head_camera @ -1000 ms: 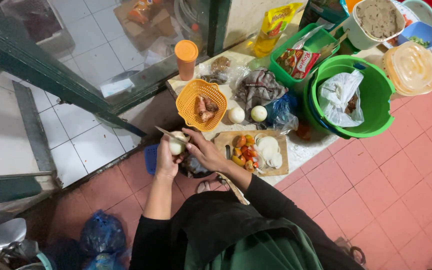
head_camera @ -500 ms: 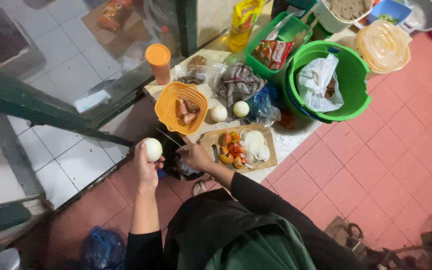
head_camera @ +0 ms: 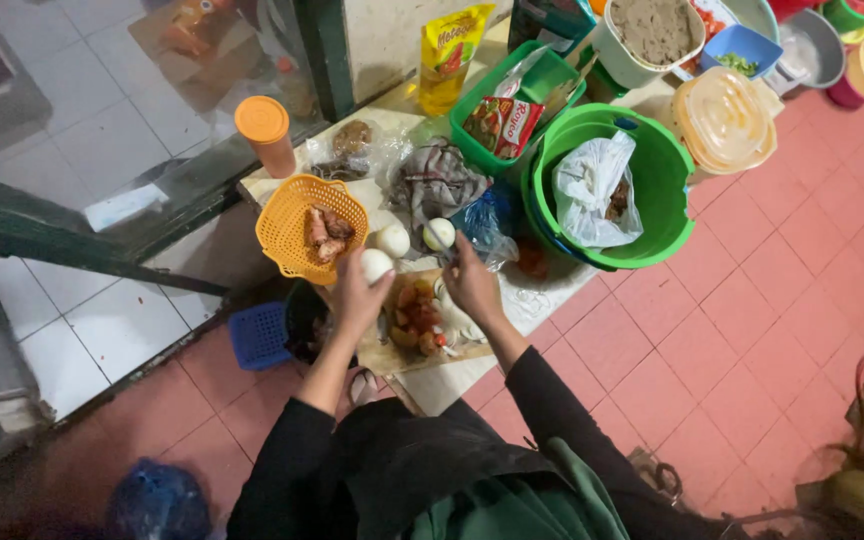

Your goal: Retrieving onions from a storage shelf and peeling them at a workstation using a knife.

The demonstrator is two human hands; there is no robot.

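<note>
Head view: my left hand [head_camera: 357,300] grips a peeled white egg [head_camera: 375,265] beside the orange basket [head_camera: 302,235], clear of the chopping board [head_camera: 392,355]; my right hand [head_camera: 472,285] reaches, fingers loose, toward another egg [head_camera: 439,234].

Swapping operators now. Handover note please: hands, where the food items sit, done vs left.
Left hand: holds a white peeled onion above the cutting board.
Right hand: reaches toward a second white onion; whether it touches it is unclear.
A third white onion lies beside the orange basket.
Done: chopped vegetables are piled on the board.
Left: the three whole onions are uncut.
</note>
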